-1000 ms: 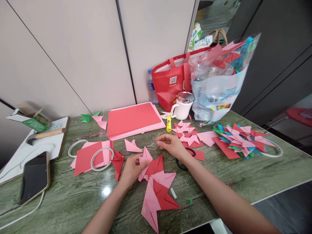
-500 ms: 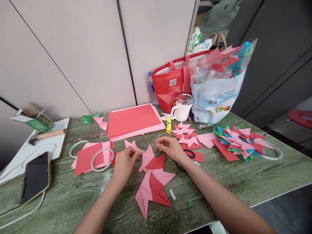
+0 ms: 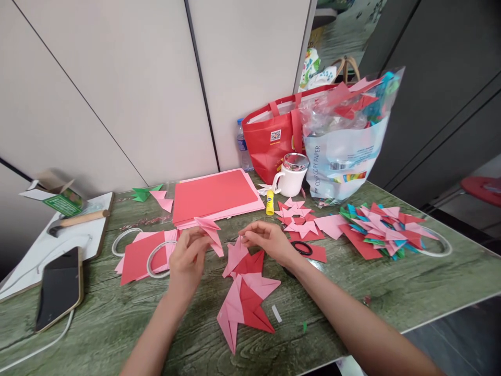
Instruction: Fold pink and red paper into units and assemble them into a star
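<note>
The left hand point(image 3: 188, 261) holds a pink piece point(image 3: 211, 232) by its left side, the thumb and fingers closed on the paper. The piece is raised above the surface point(image 3: 313, 334), tilted, with its points free of the fingers. The right hand point(image 3: 270, 241) has its fingers curled and nearly together at the top tip of the pink-and-red chain point(image 3: 248, 295); I cannot tell if they really pinch this tip. The chain lies on the surface, between the two forearms and lower than the hands.

The step in hand seems to be the handling of the small piece close to the chain, and I judge that light fingers serve it best. Folded paper will probably crease if it is squeezed hard, so it is better to grip where the layers are thick and to leave the thin points alone. The right hand should steady the tip from its sides, not pull it, because the chain could turn or come apart at its joins. Its lower part should stay flat. The right forearm should also keep clear of the black loop point(image 3: 303, 254) beside it, and the white strip point(image 3: 276, 313) should not slip under the chain.
</note>
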The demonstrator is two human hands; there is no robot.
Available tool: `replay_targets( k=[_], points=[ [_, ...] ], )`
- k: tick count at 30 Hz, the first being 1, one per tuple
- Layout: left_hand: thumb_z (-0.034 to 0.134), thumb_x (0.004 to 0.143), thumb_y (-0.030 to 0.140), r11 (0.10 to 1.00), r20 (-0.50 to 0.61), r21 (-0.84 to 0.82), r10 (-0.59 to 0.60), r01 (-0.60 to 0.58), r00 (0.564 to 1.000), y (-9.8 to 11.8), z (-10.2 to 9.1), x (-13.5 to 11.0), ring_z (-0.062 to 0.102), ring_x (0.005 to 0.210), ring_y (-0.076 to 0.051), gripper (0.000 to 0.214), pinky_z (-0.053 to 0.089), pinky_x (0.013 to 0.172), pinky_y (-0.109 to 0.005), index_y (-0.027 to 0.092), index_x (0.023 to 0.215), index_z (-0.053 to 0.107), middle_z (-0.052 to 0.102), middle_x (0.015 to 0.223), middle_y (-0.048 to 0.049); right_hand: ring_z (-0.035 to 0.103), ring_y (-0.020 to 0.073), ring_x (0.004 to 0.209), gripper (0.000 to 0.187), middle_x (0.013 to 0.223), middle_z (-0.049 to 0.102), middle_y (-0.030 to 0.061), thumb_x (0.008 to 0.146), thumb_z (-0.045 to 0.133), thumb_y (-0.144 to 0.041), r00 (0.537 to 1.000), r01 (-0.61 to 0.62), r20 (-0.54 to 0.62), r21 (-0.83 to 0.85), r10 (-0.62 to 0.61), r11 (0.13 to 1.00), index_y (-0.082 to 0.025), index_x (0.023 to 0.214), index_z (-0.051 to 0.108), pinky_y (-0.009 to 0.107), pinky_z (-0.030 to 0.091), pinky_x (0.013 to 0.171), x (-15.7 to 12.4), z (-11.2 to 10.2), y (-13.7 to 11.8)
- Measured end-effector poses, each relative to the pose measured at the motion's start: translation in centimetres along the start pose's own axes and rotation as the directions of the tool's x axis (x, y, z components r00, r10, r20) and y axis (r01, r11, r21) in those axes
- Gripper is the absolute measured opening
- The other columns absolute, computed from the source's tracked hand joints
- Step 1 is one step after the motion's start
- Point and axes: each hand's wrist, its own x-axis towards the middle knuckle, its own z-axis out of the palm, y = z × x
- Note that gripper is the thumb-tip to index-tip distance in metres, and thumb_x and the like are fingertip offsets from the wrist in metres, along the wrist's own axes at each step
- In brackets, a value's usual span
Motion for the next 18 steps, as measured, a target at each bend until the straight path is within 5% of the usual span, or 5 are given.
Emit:
replay_targets(
  k=[4,7,10,13,18],
  points=[
    [0.047,0.083,0.01,0.982,0.075,-0.19,0.016,-0.002,0.997,2.7,-0.4,-0.6,0.061,0.082,-0.014,0.023,0.049,0.068,-0.023,0.021,0.079,0.066,0.06,0.093,-0.0057,0.064,0.018,0.088,0.028,0.105,0.065,0.0065,0.069,0.071,-0.038,0.988,0.039,0.143,0.181,-0.066,0.983,-0.02,0.083,0.056,0.034,0.052,0.077,-0.8,0.9,-0.7],
    [0.045,0.084,0.01,0.948,0.207,-0.317,0.037,0.032,0.978,3.5,0.1,-1.0,0.061,0.086,-0.015,0.025,0.051,0.072,-0.026,0.02,0.079,0.067,0.061,0.094,-0.0078,0.062,0.018,0.095,0.027,0.107,0.064,0.0065,0.066,0.075,-0.031,0.98,0.075,0.17,0.163,-0.103,0.984,-0.019,0.082,0.056,0.033,0.048,0.083,-1.0,0.9,-0.7],
    [0.044,0.082,0.009,0.927,0.21,-0.365,-0.005,0.083,0.978,3.4,0.7,-1.7,0.061,0.087,-0.016,0.027,0.05,0.075,-0.028,0.021,0.078,0.067,0.061,0.094,-0.0076,0.06,0.018,0.096,0.027,0.107,0.064,0.007,0.063,0.076,-0.03,0.983,0.105,0.143,0.1,-0.118,0.989,-0.018,0.08,0.059,0.032,0.046,0.084,-1.0,0.8,-0.4],
    [0.044,0.083,0.01,0.883,0.187,-0.418,-0.148,0.215,0.971,3.2,1.1,-2.6,0.062,0.083,-0.015,0.024,0.05,0.075,-0.029,0.021,0.083,0.065,0.059,0.092,-0.0054,0.06,0.016,0.086,0.03,0.102,0.064,0.0057,0.059,0.078,-0.03,0.991,0.107,0.081,0.034,-0.11,0.994,-0.019,0.082,0.061,0.029,0.047,0.076,-0.9,0.8,0.0],
    [0.058,0.079,0.022,0.762,0.105,-0.458,-0.466,0.458,0.879,2.5,0.8,-2.6,0.062,0.075,-0.014,0.011,0.051,0.072,-0.028,0.02,0.089,0.059,0.056,0.089,-0.0031,0.058,0.0138,0.077,0.038,0.089,0.063,0.003,0.058,0.079,-0.029,0.99,0.126,0.069,-0.015,-0.125,0.992,-0.019,0.09,0.062,0.027,0.048,0.072,-0.8,1.2,0.5]
  ],
)
